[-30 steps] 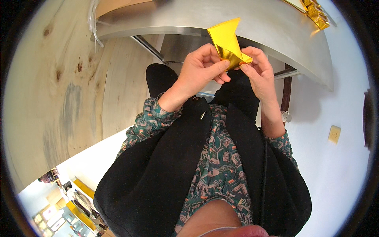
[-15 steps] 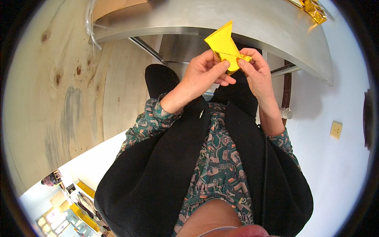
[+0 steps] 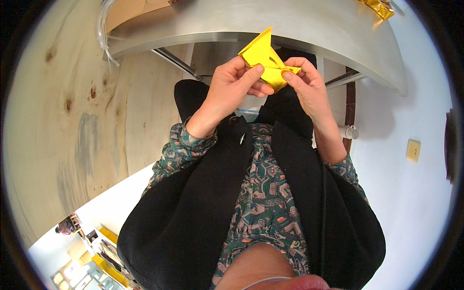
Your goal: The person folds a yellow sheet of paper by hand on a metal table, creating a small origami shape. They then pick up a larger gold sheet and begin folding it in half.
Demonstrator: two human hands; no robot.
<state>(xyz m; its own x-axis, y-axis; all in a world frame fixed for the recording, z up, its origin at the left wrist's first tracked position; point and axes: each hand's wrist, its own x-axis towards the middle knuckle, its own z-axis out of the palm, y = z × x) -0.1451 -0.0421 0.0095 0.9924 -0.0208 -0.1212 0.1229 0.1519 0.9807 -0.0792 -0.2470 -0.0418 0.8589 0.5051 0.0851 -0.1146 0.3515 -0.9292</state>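
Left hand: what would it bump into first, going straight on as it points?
The folded gold foil, which the left hand holds; past that, probably the right hand, though depth is unclear.

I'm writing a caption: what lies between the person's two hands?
In the head view, a folded gold sheet lies between the left hand and the right hand, both gripping it.

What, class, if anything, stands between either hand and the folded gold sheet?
Nothing visible does: the left hand and the right hand both hold the folded gold sheet directly, with the left thumb on its left part and the right thumb near its right end.
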